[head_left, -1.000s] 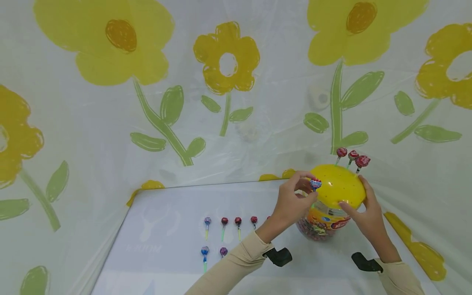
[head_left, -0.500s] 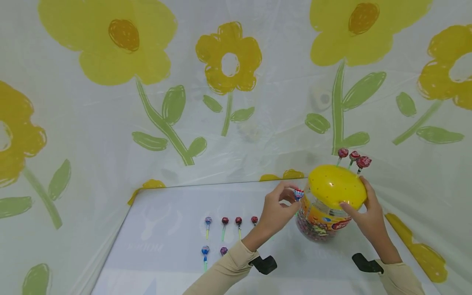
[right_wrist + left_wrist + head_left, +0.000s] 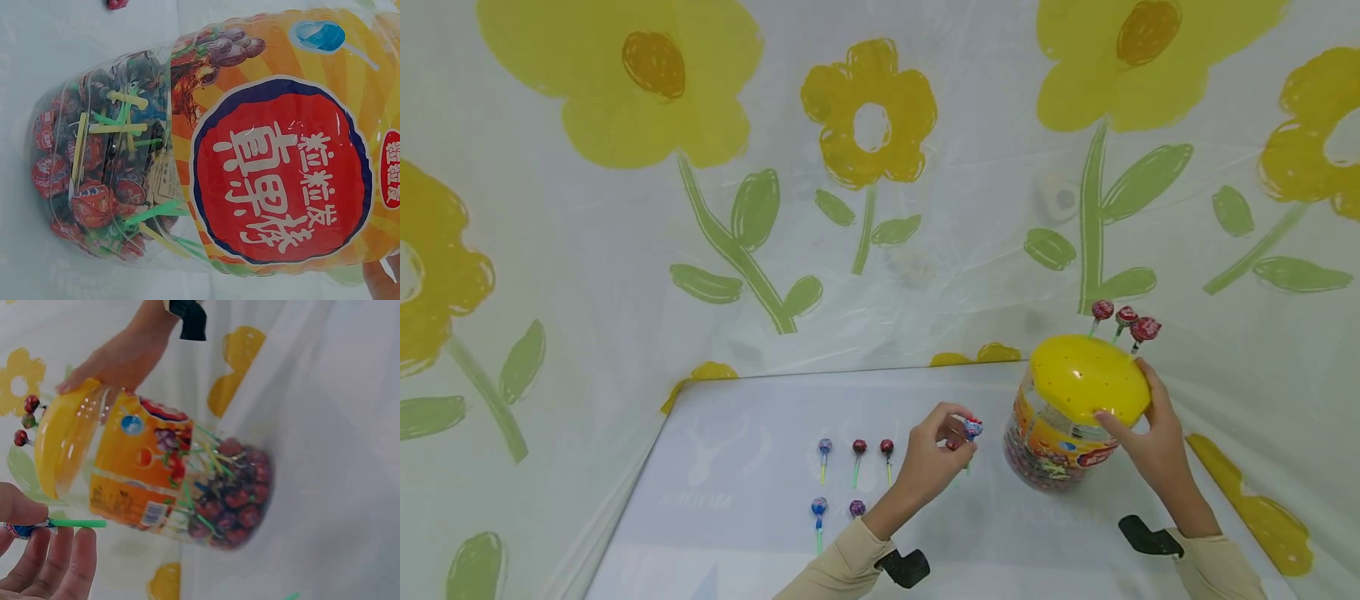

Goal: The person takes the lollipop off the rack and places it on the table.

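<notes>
My left hand (image 3: 925,467) pinches a lollipop in a blue and red wrapper (image 3: 973,429), over the table left of the jar. In the left wrist view its green stick (image 3: 78,523) points toward the jar. My right hand (image 3: 1157,442) grips the yellow lid (image 3: 1086,375) of a clear plastic jar (image 3: 1048,454), thumb on the near rim. Three red lollipops (image 3: 1126,317) stand in the lid's far right side. Through the jar wall, many lollipops (image 3: 94,203) show at the bottom.
Lollipops lie in two rows on the white table (image 3: 715,483), among them a red one (image 3: 887,450) and a blue one (image 3: 818,508). My left forearm and hand cover part of the rows. A flower-printed sheet (image 3: 970,292) hangs behind the table.
My left hand has carried the blue and red lollipop away from the lid, leftward and down toward the rows. The right hand has stayed on the lid.
</notes>
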`<state>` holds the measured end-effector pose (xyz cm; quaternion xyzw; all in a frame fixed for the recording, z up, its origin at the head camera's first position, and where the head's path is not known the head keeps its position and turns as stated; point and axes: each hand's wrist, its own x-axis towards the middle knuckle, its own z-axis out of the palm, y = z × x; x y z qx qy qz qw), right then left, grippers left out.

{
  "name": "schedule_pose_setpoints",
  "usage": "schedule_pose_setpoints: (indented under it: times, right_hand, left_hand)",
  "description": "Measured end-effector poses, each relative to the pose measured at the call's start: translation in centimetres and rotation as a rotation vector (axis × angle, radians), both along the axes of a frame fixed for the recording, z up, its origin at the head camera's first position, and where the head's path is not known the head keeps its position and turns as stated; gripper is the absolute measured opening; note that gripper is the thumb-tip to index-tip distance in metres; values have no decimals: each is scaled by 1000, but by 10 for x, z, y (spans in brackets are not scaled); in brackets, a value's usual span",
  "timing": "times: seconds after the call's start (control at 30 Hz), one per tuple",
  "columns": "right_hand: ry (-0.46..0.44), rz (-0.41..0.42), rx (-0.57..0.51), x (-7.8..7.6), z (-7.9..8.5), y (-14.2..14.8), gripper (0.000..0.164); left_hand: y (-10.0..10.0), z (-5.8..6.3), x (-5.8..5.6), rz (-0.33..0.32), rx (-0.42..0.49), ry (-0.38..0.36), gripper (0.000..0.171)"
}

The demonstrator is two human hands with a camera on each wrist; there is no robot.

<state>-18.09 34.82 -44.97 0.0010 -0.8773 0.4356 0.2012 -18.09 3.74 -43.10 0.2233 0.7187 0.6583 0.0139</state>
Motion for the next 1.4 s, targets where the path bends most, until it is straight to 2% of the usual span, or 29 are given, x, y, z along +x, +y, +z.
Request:
schedule_pose_setpoints:
  times: [0.33, 0.57, 0.63, 0.8, 1.13, 1.23, 1.4]
  right_hand:
    - [-6, -4, -1, 0, -3, 2, 86]
    - [-1, -9, -7, 0, -2, 1, 85]
    - [3, -9, -6, 1, -3, 1, 85]
    - [7, -9, -7, 0, -3, 0, 84]
    - [-4, -10, -14, -2, -3, -1, 86]
    - [1, -13, -11, -3, -4, 0, 86]
    - [14, -14, -10, -2, -3, 0, 85]
  left_hand:
    - [-26, -33, 11, 36, -34, -98, 32]
    - [-40, -75, 12, 93, -74, -153, 34]
    - [-45, -83, 13, 101, -72, -173, 35]
    - [-57, -98, 19, 134, -96, -222, 38]
    - [-76, -120, 28, 229, -204, -345, 38]
    - [-79, -128, 31, 241, -226, -355, 37]
    - [-77, -140, 33, 277, -303, -321, 36]
